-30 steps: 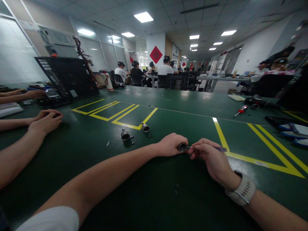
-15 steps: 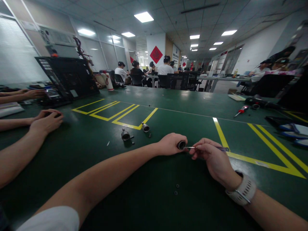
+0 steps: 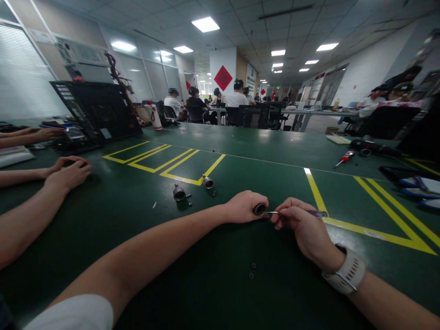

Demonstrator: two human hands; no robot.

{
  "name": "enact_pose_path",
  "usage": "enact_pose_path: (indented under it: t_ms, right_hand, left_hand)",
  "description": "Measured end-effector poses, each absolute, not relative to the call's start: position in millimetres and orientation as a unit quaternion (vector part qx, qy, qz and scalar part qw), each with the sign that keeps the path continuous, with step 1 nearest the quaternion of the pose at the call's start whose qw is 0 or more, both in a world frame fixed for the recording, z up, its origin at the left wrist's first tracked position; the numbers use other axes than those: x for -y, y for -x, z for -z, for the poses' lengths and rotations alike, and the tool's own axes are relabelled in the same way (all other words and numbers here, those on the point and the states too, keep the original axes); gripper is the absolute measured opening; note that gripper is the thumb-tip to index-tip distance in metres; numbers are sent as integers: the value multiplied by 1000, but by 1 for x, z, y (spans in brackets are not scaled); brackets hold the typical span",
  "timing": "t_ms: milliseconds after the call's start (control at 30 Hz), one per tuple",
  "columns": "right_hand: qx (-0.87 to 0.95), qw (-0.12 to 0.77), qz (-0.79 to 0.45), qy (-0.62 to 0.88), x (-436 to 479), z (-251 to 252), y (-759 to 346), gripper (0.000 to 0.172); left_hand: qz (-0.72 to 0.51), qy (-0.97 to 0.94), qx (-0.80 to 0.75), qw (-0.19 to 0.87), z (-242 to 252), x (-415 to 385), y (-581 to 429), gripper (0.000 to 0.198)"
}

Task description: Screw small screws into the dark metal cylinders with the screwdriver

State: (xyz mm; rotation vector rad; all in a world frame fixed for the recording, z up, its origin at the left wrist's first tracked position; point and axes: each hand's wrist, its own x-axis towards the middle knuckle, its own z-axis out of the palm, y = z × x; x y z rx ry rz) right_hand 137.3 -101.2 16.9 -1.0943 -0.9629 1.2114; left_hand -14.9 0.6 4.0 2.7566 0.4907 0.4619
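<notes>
Near the middle of the table, my left hand point(image 3: 243, 206) is closed around a cup-shaped metal part point(image 3: 260, 209), its round mouth turned towards the right. My right hand point(image 3: 302, 227) pinches a thin screwdriver point(image 3: 319, 213) with a purplish, see-through handle. The slim shaft reaches into the mouth of the part; its tip is hidden inside. Two similar metal cups with stems, one point(image 3: 179, 193) nearer and one point(image 3: 207, 182) farther, lie to the left beyond my left forearm. Small dark rings lie beside them, and two more small rings point(image 3: 253, 265) are on the table in front of me.
Yellow tape point(image 3: 381, 237) marks outlines on the green table point(image 3: 192, 275). A red-handled screwdriver point(image 3: 344, 159) and a dark power tool point(image 3: 373, 146) lie at right. Another person's hands point(image 3: 68, 174) rest at left, near a black machine panel point(image 3: 99, 110).
Both hands keep their grips, and the screwdriver stays in the part's mouth. The part has tilted slightly in my left hand.
</notes>
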Motion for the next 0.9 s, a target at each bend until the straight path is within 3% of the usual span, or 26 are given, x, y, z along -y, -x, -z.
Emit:
enact_pose_path:
  t_ms: [900]
  right_hand:
    - [454,533,-517,492,100,-11,-137,7]
  left_hand:
    - [-153,-952,-195,178,-6,0,14,21]
